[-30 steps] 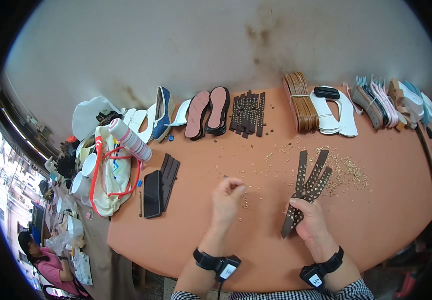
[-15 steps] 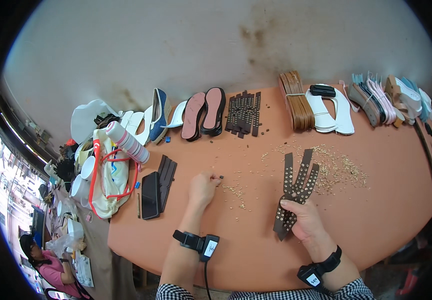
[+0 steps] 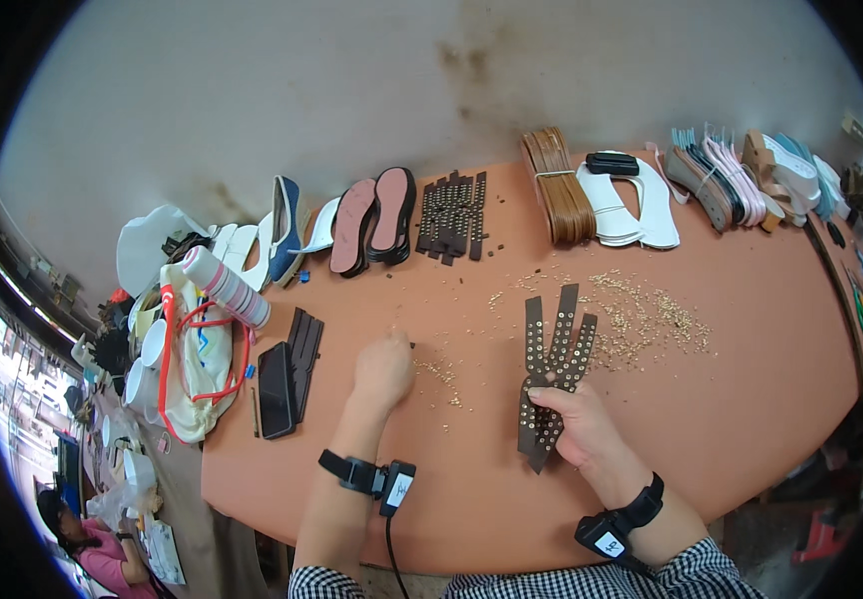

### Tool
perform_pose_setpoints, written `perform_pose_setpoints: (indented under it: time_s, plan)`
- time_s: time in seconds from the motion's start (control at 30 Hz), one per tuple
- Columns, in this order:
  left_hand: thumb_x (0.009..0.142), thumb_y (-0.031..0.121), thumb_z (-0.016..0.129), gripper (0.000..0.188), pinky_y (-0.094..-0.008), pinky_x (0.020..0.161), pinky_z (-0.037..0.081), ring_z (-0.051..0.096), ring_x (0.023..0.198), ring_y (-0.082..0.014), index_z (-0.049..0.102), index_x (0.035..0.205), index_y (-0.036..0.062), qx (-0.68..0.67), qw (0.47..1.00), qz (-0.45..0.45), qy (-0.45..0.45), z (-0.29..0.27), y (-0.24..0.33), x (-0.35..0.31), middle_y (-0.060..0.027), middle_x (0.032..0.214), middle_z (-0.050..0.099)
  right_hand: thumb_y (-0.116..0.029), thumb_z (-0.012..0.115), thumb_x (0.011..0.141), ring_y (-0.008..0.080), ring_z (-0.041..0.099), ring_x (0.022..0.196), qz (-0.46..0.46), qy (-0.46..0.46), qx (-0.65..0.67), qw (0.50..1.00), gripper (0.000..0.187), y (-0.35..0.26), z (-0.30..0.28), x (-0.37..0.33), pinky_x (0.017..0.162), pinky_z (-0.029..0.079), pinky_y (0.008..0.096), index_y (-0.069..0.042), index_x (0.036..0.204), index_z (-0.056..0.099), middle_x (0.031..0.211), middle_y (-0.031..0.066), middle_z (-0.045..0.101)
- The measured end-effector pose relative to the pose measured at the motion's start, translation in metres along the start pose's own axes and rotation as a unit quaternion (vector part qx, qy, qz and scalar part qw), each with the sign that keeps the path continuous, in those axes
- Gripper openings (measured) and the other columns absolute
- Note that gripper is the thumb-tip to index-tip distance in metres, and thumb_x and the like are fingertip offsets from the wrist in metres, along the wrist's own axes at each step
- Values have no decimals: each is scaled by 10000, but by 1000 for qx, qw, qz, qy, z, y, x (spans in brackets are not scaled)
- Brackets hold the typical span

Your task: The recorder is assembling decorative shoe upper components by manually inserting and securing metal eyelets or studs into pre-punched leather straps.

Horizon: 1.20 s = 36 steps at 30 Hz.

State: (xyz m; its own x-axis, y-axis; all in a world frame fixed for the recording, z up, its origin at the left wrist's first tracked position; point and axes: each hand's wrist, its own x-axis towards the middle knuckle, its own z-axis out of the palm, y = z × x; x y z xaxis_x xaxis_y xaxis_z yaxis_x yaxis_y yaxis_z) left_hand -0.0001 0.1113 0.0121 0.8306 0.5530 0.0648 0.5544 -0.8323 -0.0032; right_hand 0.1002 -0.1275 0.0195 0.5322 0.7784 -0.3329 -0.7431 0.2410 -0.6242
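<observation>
Landmark: the heap of gold studs (image 3: 646, 311) on the brown table (image 3: 471, 509).

Bag, white with red trim (image 3: 207, 374): far left of the heap; a striped cylinder (image 3: 227, 288) leans on it, apparently for support.

Phone, black (image 3: 276, 391): well left of the heap, flat beside dark strips (image 3: 305, 359), seemingly parked out of the hands' way.

Soles, pink with black edges (image 3: 354, 215): beyond and left of the heap, lined up near the wall, which appears to leave the middle free.

Left hand (image 3: 383, 371): left of the heap, back upward, fingers curled under; whether they pinch anything cannot be told. Loose studs (image 3: 439, 375) lie just beside it, apparently within easy reach.

Studded strips, dark (image 3: 451, 218): beyond and left of the heap, laid close together, probably to keep them sorted.

Strap piece, dark and studded (image 3: 554, 364): just left of the heap, raised in the right hand (image 3: 583, 429). Thumb clamps it near its crossing, fingers behind; the three upper ends fan out, likely keeping the studded faces in sight.

Brown strips (image 3: 556, 205): beyond the heap, tied, presumably against slipping.

White cutouts (image 3: 658, 205): beyond the heap, stacked, a black case (image 3: 612, 164) resting on top, perhaps as a weight.
</observation>
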Motion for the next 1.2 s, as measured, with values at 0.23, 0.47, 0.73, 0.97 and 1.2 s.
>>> perform_pose_setpoints:
  time_s: [0.23,0.47,0.73,0.97,1.2]
  plan:
    - [707,52,561,112,-366,621,503,627,676,-278,608,795,0,-196,979,-51,-37,-5,-15,10,-180,686,605,24,597,780,103,594,644,-12,2,3,1000,102,0,-6,1,572,513,253,-48,850,578,768,6,595]
    - [847,12,513,81,-231,515,463,534,555,-107,581,881,-14,-624,755,-186,77,0,-19,-22,-41,670,556,36,598,781,100,597,650,-8,-12,26,1000,108,0,-2,1,575,518,245,-53,840,576,770,5,595]
    - [848,20,564,53,-261,613,510,575,670,-134,565,898,-1,-830,544,-120,24,-14,56,-44,-84,773,594,14,592,788,108,580,645,-26,5,2,1000,95,2,-4,1,586,499,261,-47,860,581,762,13,591]
    - [783,-39,617,77,-282,675,494,590,719,-180,579,840,-4,-820,571,-19,20,-9,93,-65,-119,808,611,29,569,795,124,592,645,-51,31,-33,998,103,4,0,-2,584,502,262,-26,881,579,774,36,607]
    - [771,-75,620,91,-231,724,468,547,822,-117,609,841,-19,-750,656,54,67,-11,100,-74,-70,925,564,79,547,793,147,622,726,-47,27,-34,998,149,5,3,-6,633,538,270,2,920,554,841,69,613]
